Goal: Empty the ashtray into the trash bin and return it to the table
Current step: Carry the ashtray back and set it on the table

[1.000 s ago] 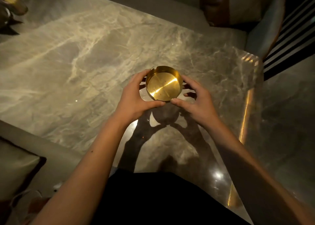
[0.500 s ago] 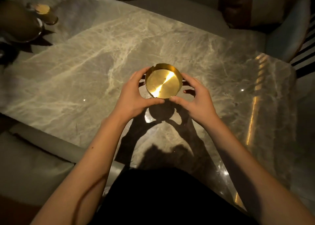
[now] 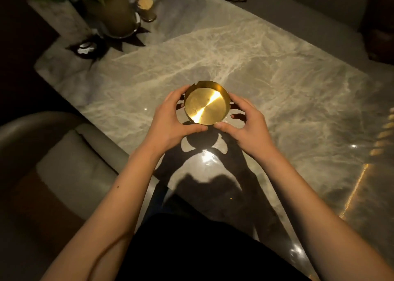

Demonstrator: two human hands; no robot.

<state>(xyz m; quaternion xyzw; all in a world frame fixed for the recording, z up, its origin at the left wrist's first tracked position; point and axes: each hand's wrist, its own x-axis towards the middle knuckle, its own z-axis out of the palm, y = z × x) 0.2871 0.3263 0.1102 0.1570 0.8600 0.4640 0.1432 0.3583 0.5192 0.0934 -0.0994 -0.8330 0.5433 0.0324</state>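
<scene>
A round brass ashtray [image 3: 206,105] with notches in its rim is held above the marble table [image 3: 266,84], its shadow on the stone below. Its inside looks bare and shiny. My left hand [image 3: 170,123] grips its left side, thumb under the near rim. My right hand [image 3: 245,125] grips its right side the same way. The ashtray is tilted slightly toward me. No trash bin is in view.
A potted plant [image 3: 115,14] in a dish stands at the table's far left, with a small round candle-like object [image 3: 145,5] beside it. Grey sofa seats [image 3: 70,163] flank the table at left and along the far side.
The view has swung left, bringing the plant into sight. Both hands still hold the ashtray above the table, and its shadow now lies closer under it.
</scene>
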